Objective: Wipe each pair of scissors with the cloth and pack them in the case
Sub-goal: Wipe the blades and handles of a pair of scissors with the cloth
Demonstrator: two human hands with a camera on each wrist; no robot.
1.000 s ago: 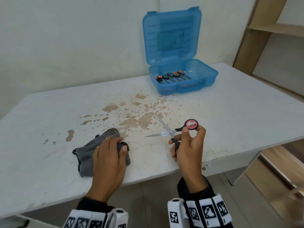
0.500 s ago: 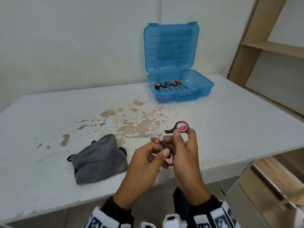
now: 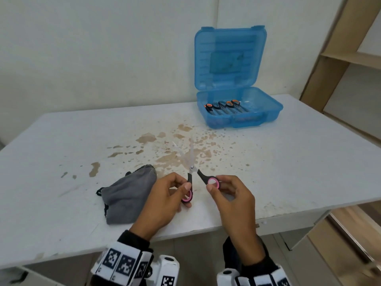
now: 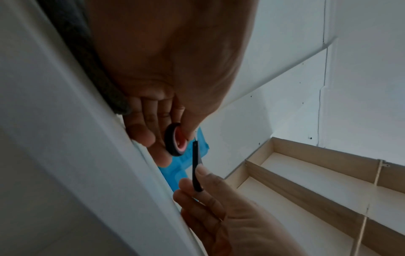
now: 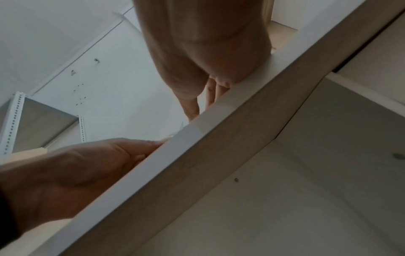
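Two hands, one pair of scissors, held open above the table's near edge.
Table: white top, brown stains across the middle; landmark for everything below.
Case: blue plastic, at the table's far side right of centre, lid standing open and upright.
Packed scissors: several pairs with black and orange handles, side by side in the case's left part.
Cloth: grey, crumpled, lying on the table near its front edge, left of the stains, just beside the left hand.
Left hand: fingers curled, thumb and fingers pinching the left handle loop; left wrist view shows the loop against the thumb.
Right hand: fingers curled, thumb and forefinger pinching the right handle loop.
Pink-handled scissors: black handles with pink loops, held between both hands over the table's front edge, handles spread apart, blades apart and pointing toward the case; blades blurred.
Blade contact with the table: cannot tell.
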